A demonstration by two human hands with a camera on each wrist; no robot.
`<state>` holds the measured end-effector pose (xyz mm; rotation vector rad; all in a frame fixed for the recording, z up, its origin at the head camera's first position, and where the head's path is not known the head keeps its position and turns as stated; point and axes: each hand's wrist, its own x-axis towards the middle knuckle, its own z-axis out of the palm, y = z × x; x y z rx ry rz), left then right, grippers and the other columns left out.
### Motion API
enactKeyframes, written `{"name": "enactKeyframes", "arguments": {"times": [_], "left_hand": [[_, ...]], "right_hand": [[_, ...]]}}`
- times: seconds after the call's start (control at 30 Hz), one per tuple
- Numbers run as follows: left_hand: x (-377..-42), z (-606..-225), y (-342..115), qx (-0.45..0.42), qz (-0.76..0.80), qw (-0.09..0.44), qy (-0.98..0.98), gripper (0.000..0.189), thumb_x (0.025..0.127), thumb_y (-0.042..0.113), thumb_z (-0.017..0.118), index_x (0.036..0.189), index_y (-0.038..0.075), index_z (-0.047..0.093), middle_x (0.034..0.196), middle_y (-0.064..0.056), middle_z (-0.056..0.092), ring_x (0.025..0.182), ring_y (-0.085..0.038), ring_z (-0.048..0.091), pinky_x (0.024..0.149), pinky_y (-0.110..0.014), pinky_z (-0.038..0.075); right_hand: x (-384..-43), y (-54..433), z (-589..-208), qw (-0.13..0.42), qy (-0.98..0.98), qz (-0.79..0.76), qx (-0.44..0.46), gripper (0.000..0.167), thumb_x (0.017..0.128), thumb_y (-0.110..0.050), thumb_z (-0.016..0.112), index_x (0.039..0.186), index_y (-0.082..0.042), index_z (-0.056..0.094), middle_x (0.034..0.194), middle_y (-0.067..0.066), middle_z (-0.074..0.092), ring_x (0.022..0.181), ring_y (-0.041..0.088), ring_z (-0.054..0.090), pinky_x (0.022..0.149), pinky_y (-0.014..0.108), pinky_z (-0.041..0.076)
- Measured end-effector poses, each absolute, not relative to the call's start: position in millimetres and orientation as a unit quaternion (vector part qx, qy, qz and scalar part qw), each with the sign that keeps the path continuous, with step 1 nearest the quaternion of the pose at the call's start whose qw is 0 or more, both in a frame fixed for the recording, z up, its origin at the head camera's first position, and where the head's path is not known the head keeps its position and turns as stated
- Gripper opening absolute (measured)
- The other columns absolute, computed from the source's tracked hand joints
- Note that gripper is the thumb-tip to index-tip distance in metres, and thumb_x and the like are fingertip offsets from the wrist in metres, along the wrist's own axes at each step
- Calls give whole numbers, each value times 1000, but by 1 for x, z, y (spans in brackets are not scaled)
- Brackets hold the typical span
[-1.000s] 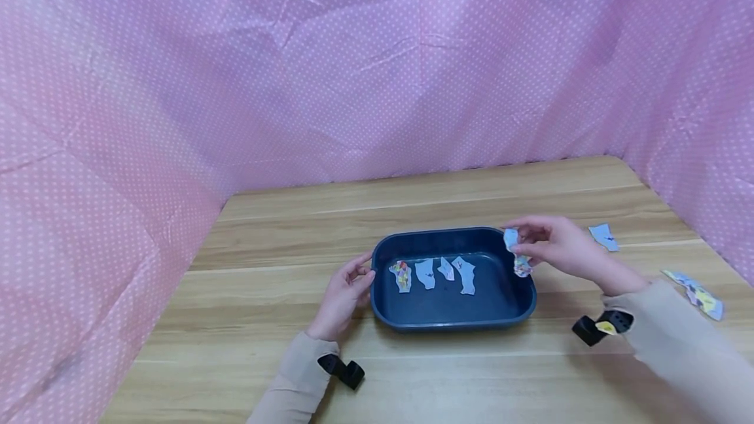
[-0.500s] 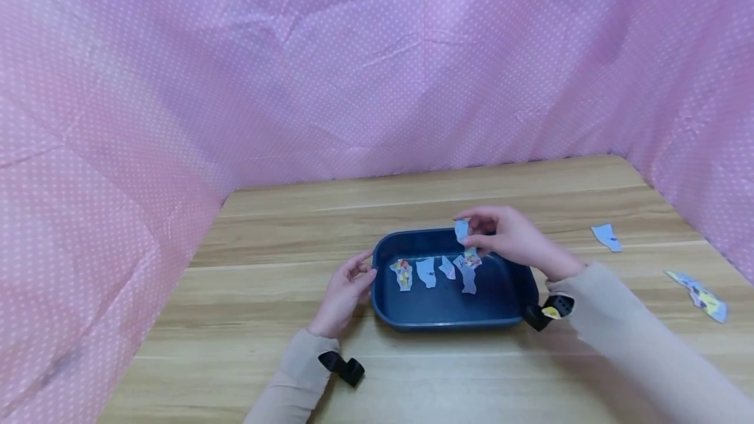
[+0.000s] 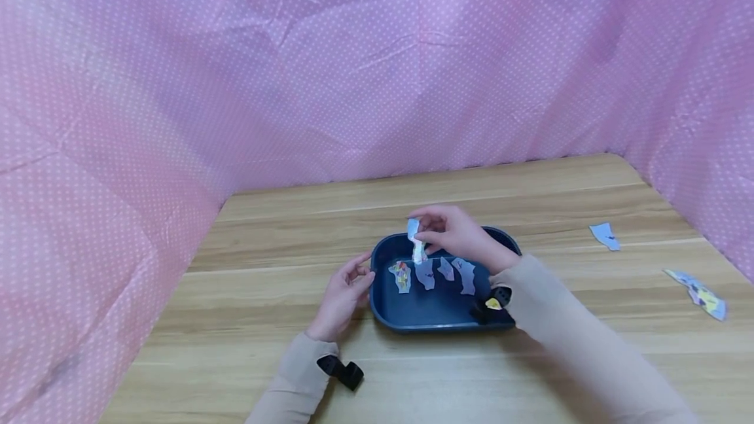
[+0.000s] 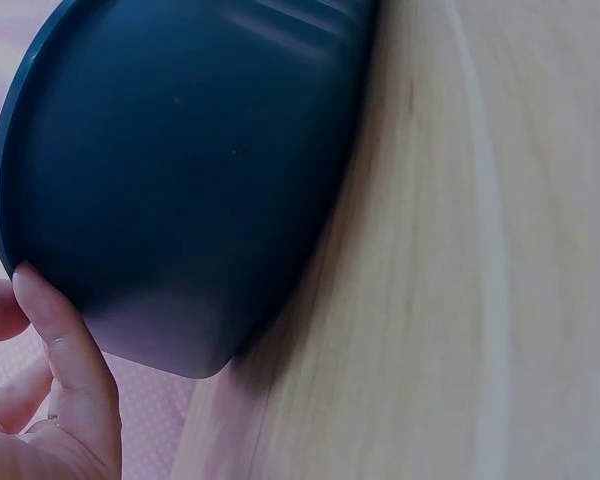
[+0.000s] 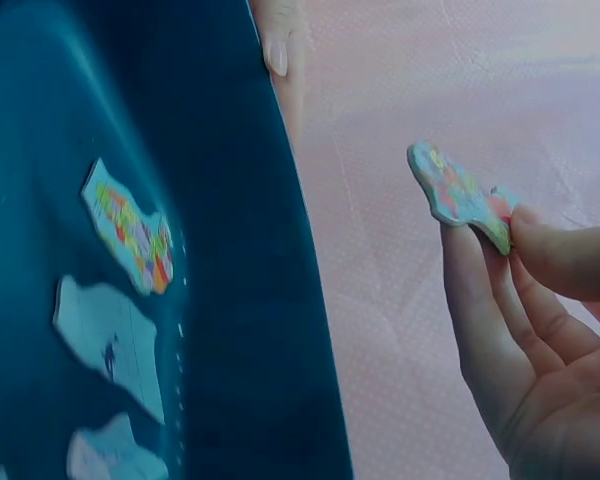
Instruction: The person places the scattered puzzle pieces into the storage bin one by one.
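A dark blue oblong tray [image 3: 424, 327] stands on the table with several flat, irregular puzzle pieces lying in a row in it. My left hand [image 3: 340, 296] holds the tray's left end, its thumb [image 4: 52, 310] against the rim in the left wrist view. Above the tray's far left part, my right hand [image 3: 452, 231] pinches a puzzle piece [image 5: 458, 195] between thumb and fingers; it has a multicoloured print. Below it lie a brightly coloured piece [image 3: 402, 277] and a pale blue piece [image 3: 425, 276]. The right forearm hides the tray's right end.
To the right on the wooden table [image 3: 294, 221] lie a pale blue puzzle piece [image 3: 604, 236] and a longer blue-and-yellow one [image 3: 698, 294]. A pink dotted cloth [image 3: 377, 84] hangs behind the table and along its sides.
My right hand has moved left with the puzzle piece, from the tray's right end to over its left part. The left hand and the tray stay put.
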<state>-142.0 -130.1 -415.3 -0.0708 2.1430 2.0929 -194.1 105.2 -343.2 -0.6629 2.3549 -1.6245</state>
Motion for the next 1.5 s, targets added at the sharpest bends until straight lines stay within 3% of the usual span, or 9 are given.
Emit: {"name": "enactKeyframes", "arguments": {"times": [0.57,0.87,1.3,1.5], "left_hand": [[-143,-415,-131,-14,695,74,715,43,94,2,54,136,3,47,93,-2,51,72,-9,49,60,-22,43],[-142,-414,-131,-16,693,77,716,43,94,3,54,136,3,47,93,-3,51,71,-9,50,61,-23,43],[-139,-415,-131,-23,683,81,726,43,95,7,54,137,5,47,96,-5,52,73,-12,50,62,-25,43],[-140,-413,-130,-21,684,81,725,43,95,8,54,138,5,46,97,-5,52,72,-11,50,61,-24,43]], "right_hand": [[-210,91,-360,132,781,-574,-209,36,91,-3,60,126,-3,56,94,12,60,82,17,65,70,36,57],[-208,87,-372,179,802,-489,-293,31,89,-6,63,120,-2,61,87,8,64,76,15,63,70,36,56],[-202,79,-383,233,806,-394,-375,24,85,-9,69,108,-6,65,78,-1,66,64,8,55,60,23,47],[-202,76,-387,256,800,-369,-398,22,84,-7,70,105,-7,67,79,-1,67,66,8,57,62,23,49]]}}
